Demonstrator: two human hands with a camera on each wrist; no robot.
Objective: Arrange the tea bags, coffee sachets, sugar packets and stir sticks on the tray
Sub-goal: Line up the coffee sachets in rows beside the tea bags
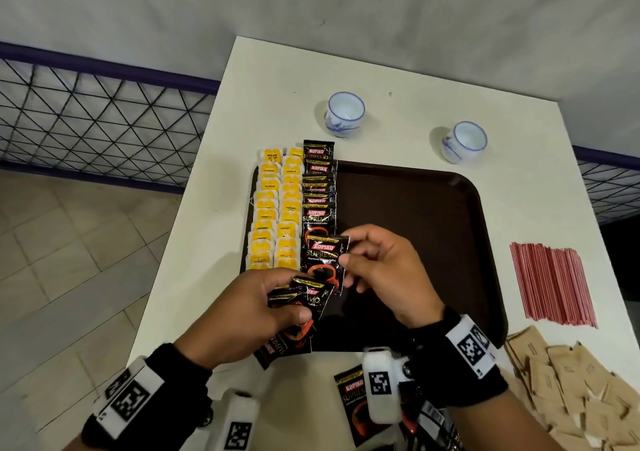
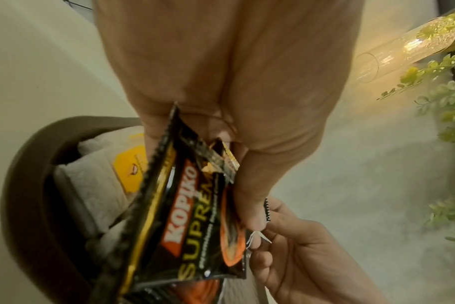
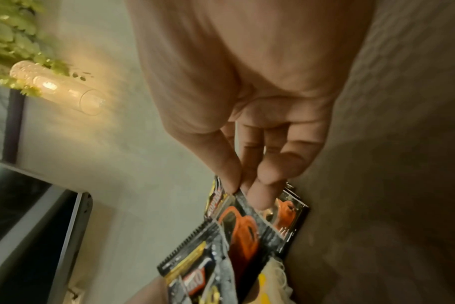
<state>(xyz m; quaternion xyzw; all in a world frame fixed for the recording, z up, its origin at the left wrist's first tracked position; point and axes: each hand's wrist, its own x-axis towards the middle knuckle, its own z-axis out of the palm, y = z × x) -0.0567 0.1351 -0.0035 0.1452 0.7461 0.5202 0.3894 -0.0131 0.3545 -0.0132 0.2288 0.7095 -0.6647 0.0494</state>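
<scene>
A dark brown tray [image 1: 433, 215] lies on the white table. Two columns of yellow tea bags [image 1: 275, 208] fill its left side, with a column of black coffee sachets [image 1: 318, 187] beside them. My right hand [image 1: 377, 263] pinches one coffee sachet [image 1: 325, 256] by its right edge at the near end of that column; the same sachet [image 3: 244, 224] shows under the fingertips [image 3: 262, 197]. My left hand [image 1: 249, 315] grips a small stack of coffee sachets [image 1: 301, 303], also seen close up as a stack of coffee sachets [image 2: 185, 222].
Two white-and-blue cups [image 1: 344, 113] [image 1: 464, 141] stand beyond the tray. Red stir sticks [image 1: 552, 282] lie right of it, brown sugar packets [image 1: 568, 385] at the near right. Loose coffee sachets [image 1: 351, 402] lie at the near edge. A wire fence [image 1: 97, 118] stands left.
</scene>
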